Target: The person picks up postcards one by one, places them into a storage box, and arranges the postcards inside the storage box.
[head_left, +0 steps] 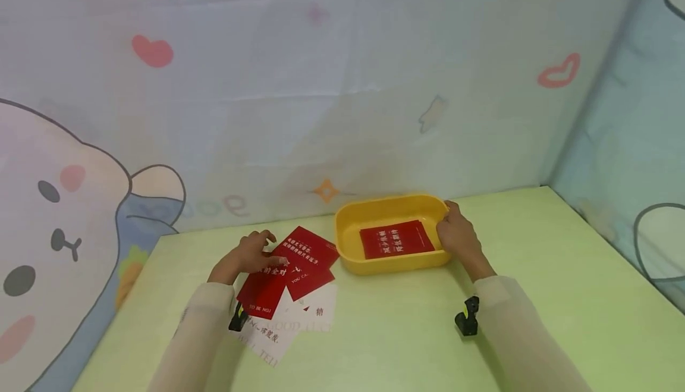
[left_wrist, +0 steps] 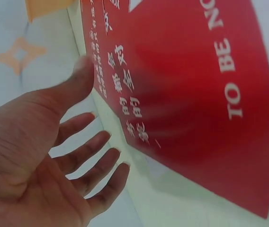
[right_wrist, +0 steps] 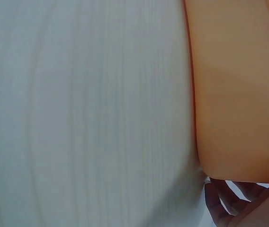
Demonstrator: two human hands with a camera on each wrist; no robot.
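The left hand is lying with fingers straight and spread on the red cards, just left of the yellow tray, gripping nothing. The right hand is curling round the tray's right rim, its fingertips hidden. White cards are peeking out beneath, partly covered. One red card in the tray is lying flat.

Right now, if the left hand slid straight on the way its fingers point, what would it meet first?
Probably the red card under the fingertips of the left hand; beyond it stands the yellow tray, though depth is hard to judge.
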